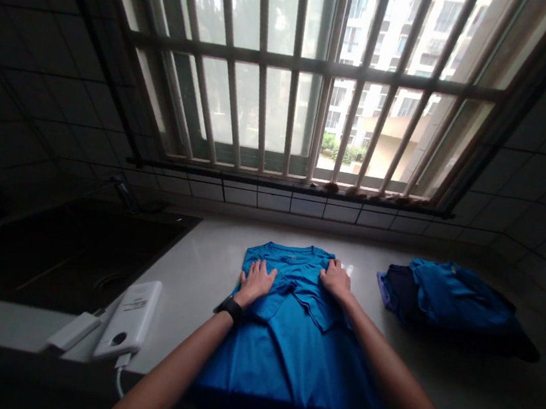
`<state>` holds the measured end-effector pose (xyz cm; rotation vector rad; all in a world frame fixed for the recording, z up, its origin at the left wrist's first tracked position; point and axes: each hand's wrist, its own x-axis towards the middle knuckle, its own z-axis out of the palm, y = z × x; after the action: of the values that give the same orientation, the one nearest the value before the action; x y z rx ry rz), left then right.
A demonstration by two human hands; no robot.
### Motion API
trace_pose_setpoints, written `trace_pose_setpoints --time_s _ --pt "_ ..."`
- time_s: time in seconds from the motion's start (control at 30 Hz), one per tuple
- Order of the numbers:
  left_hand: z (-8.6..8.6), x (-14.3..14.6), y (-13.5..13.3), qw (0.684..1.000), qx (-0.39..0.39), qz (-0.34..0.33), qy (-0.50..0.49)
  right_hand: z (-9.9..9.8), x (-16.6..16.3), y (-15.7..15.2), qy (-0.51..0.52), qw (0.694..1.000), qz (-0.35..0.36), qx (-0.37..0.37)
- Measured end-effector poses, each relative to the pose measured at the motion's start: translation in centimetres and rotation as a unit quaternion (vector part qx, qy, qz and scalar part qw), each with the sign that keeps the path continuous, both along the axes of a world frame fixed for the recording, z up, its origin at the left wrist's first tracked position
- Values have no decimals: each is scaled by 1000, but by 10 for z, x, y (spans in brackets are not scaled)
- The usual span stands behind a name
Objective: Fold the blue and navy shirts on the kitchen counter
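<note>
A blue short-sleeved T-shirt (279, 349) lies on the countertop, its neckline toward the window and its sleeves folded inward over the front. Its lower part reaches the counter's front edge. My left hand (257, 281), with a black watch on the wrist, rests flat on the shirt's left shoulder area, fingers spread. On the opposite shoulder, my right hand (336, 278) touches the shirt's side edge with its thumb apart from the slightly bent fingers. Neither hand visibly grips the fabric.
To the right sits a stack of folded clothes (461, 300), blue on top of darker pieces. A white power bank (129, 320) with a cable and a smaller white device (73, 332) lie left, beside a dark sink (59, 257) with a faucet (124, 195). A barred window (296, 63) stands behind.
</note>
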<state>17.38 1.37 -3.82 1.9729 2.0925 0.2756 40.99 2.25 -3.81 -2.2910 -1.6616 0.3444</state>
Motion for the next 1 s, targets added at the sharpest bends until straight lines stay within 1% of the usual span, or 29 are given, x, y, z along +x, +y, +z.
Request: trace_pose_setpoints --time_s 0.1,0.17,0.23,0.3,0.37,0.43,0.5,0.6,0.67,0.7,0.73,0.77,0.8,0.83,0.87,0.9,0.97,1.0 --pt "24 -24 28 1000 2 25 -11 11 14 16 24 999 -22 2" --pt "34 -36 46 999 -11 27 -15 14 18 25 42 999 -19 4" --pt "37 -42 61 998 -48 11 -26 14 17 33 68 998 3 -5" --pt "36 -42 73 996 -78 -5 -38 14 12 40 93 995 27 -10" --pt "35 -40 82 996 -77 -15 -49 18 7 49 111 993 47 -3" --pt "39 -38 91 996 -51 -21 -64 28 4 61 120 991 57 19" --pt "52 -36 100 996 0 -25 -82 45 3 75 127 989 59 52" --pt "83 -35 114 989 101 -23 -101 84 0 93 132 983 52 117" --pt "103 -39 114 968 189 -30 -161 112 -2 91 142 966 66 205" --pt "110 -44 108 947 236 -41 -215 124 -2 83 151 950 82 262" --pt "113 -51 99 917 280 -55 -278 131 -1 70 162 927 105 321" --pt "114 -58 85 884 315 -70 -337 134 1 52 175 904 130 367" --pt "110 -67 66 856 334 -83 -386 133 4 30 185 889 149 391" --pt "102 -77 44 845 334 -89 -409 126 7 3 192 887 173 384" --pt "90 -86 20 847 322 -88 -414 115 11 -26 199 890 192 363" --pt "76 -95 -6 862 291 -88 -406 99 15 -55 207 897 203 334" --pt "42 -109 -57 907 193 -113 -358 60 23 -110 232 916 215 249" --pt "24 -113 -79 922 150 -121 -335 40 27 -133 243 924 212 207"
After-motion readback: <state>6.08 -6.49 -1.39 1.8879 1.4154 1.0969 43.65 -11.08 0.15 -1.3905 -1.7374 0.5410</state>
